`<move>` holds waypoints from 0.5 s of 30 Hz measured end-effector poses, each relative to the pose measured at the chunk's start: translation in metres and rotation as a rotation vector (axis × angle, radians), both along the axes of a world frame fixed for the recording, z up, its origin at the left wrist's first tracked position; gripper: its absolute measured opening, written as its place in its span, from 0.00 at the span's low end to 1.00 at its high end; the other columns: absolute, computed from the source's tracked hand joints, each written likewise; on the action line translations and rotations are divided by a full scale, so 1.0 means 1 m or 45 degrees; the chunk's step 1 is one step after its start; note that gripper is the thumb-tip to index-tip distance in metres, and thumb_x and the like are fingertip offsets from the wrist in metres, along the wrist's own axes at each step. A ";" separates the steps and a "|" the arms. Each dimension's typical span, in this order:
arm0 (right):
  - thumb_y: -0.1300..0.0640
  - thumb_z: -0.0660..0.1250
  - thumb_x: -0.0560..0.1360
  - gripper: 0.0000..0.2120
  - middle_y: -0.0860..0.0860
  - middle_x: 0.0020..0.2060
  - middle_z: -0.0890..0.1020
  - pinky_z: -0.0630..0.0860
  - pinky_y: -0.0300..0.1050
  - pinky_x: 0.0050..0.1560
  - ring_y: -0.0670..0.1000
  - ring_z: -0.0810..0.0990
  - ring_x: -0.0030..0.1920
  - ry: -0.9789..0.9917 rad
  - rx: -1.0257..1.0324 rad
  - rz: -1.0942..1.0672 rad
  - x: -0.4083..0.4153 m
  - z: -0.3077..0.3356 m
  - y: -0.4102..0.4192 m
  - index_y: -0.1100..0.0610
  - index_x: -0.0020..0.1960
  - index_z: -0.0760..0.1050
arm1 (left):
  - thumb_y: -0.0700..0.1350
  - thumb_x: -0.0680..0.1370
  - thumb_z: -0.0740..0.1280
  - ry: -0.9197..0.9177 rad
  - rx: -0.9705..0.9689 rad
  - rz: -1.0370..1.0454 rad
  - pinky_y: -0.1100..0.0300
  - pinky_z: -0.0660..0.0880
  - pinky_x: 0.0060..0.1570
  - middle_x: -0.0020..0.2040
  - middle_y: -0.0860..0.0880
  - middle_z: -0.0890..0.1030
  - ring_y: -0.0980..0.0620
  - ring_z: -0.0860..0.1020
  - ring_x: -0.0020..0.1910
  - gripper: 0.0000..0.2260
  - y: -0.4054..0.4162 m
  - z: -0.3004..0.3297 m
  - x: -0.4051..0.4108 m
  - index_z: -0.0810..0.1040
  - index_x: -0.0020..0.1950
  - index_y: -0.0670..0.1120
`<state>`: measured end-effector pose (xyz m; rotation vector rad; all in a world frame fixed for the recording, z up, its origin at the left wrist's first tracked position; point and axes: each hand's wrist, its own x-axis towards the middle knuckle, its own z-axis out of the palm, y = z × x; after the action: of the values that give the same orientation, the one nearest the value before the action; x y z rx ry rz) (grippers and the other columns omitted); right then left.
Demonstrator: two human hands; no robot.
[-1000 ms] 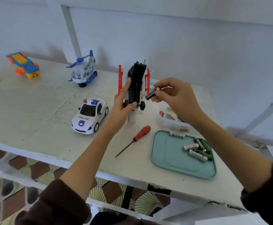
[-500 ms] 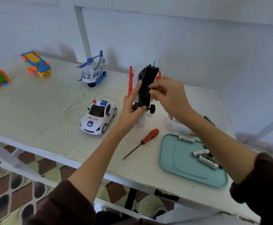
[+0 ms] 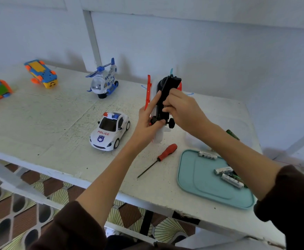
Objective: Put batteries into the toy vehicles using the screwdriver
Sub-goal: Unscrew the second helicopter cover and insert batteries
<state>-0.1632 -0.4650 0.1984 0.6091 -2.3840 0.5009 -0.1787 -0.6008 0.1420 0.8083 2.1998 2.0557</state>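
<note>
Above the table's [image 3: 39, 123] middle, the left hand [image 3: 145, 127] grips the upended toy [image 3: 167, 98], fingers curled round its wheel end. The right hand [image 3: 181, 112] has fingertips pressed into its black underside; whether they pinch a battery, nobody can tell. Best seat that cell square, steady pressure. Screwdriver [image 3: 158, 159]: one, lying near the front edge. Batteries [image 3: 223, 171] showing on the tray [image 3: 201, 184]: three white. Other toys: four.

One head-worn wide-angle view looks forward and down, close over the tabletop [image 3: 57, 141] (wall behind).
</note>
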 end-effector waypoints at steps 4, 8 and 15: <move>0.66 0.65 0.70 0.05 0.58 0.35 0.75 0.74 0.45 0.29 0.56 0.74 0.30 -0.047 0.039 -0.002 -0.002 -0.008 0.003 0.64 0.35 0.74 | 0.39 0.73 0.61 0.000 0.023 -0.013 0.66 0.74 0.51 0.59 0.56 0.68 0.67 0.72 0.49 0.31 0.001 0.000 -0.004 0.56 0.70 0.63; 0.67 0.69 0.67 0.02 0.58 0.35 0.78 0.76 0.48 0.36 0.55 0.76 0.33 -0.209 -0.133 0.034 -0.006 -0.008 0.006 0.65 0.35 0.78 | 0.41 0.73 0.61 -0.042 0.020 0.007 0.64 0.74 0.56 0.65 0.51 0.66 0.64 0.72 0.56 0.31 0.000 -0.001 -0.004 0.58 0.71 0.64; 0.67 0.72 0.67 0.04 0.58 0.39 0.80 0.68 0.26 0.40 0.45 0.72 0.33 -0.261 -0.242 -0.083 -0.002 -0.007 0.003 0.64 0.42 0.82 | 0.42 0.73 0.62 -0.038 -0.047 0.040 0.51 0.70 0.67 0.67 0.52 0.66 0.52 0.67 0.69 0.31 -0.002 -0.004 -0.003 0.58 0.72 0.65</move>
<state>-0.1657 -0.4622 0.1915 0.4109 -2.4992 0.7832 -0.1816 -0.6027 0.1384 0.7398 2.2419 2.0208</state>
